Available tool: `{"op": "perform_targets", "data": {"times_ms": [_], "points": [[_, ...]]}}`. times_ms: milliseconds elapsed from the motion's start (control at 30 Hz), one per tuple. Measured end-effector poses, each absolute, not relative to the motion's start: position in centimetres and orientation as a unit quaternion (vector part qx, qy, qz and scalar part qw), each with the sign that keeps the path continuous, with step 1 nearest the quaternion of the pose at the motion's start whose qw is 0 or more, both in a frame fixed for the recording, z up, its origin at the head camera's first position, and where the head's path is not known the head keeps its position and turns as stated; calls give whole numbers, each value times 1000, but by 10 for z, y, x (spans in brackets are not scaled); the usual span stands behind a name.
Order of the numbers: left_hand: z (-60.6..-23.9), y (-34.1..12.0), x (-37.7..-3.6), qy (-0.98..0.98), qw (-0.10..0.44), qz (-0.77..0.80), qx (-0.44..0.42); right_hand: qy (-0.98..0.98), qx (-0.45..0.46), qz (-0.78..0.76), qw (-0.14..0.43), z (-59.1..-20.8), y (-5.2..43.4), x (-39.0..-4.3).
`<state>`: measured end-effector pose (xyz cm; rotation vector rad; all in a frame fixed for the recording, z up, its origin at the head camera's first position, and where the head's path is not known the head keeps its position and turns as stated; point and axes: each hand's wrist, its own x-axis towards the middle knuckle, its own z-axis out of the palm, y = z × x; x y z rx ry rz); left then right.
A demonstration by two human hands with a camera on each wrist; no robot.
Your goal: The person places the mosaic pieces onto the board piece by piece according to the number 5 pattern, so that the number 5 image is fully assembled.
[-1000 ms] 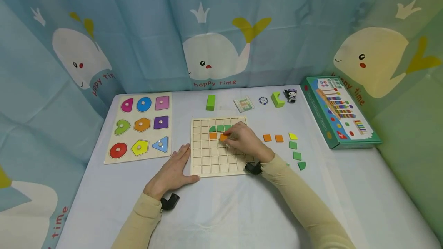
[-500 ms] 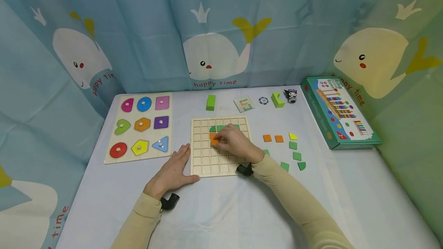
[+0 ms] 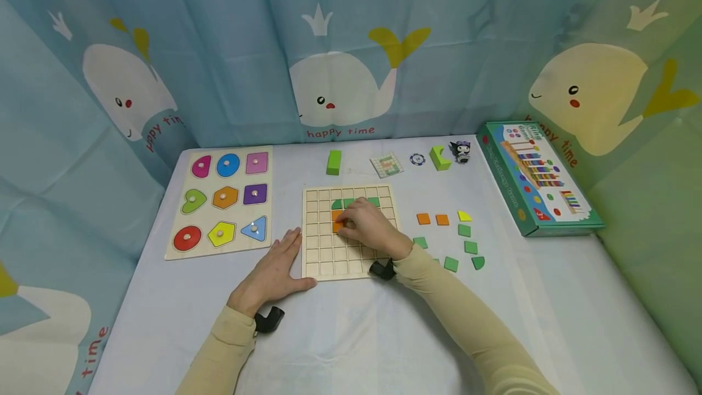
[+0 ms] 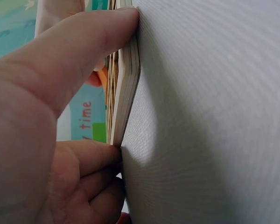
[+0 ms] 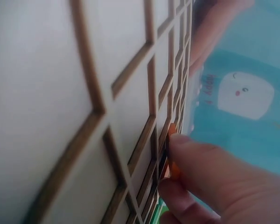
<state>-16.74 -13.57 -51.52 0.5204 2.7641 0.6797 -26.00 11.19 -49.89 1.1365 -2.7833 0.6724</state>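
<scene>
Wooden shape puzzle (image 3: 207, 217) sits at the left. Next, the left hand (image 3: 274, 274) has its fingers spread, touching the grid board (image 3: 324, 255) by its edges, maybe so it won't slide. On that board, the right hand (image 3: 373, 225) pinches an orange tile (image 3: 336, 228) in its fingertips, perhaps because it's small. Behind, the curtain (image 3: 219, 96) says "happy time". Far right, the green box (image 3: 540, 178) seems to say "3+".

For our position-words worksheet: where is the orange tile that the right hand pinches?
In the head view, the pinched orange tile is over the left half of the grid board, just below another orange tile.
</scene>
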Motion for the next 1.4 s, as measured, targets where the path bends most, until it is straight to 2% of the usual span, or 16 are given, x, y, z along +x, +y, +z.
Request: {"op": "perform_targets", "data": {"times_ms": [733, 967, 1400], "points": [[-517, -137, -167, 948, 114, 235, 182, -900, 373, 224, 34, -498, 116, -258], [-518, -136, -167, 949, 115, 234, 175, -896, 355, 266, 24, -486, 140, -259], [-516, -134, -167, 949, 114, 237, 172, -909, 297, 287, 51, -483, 205, -259]]}}
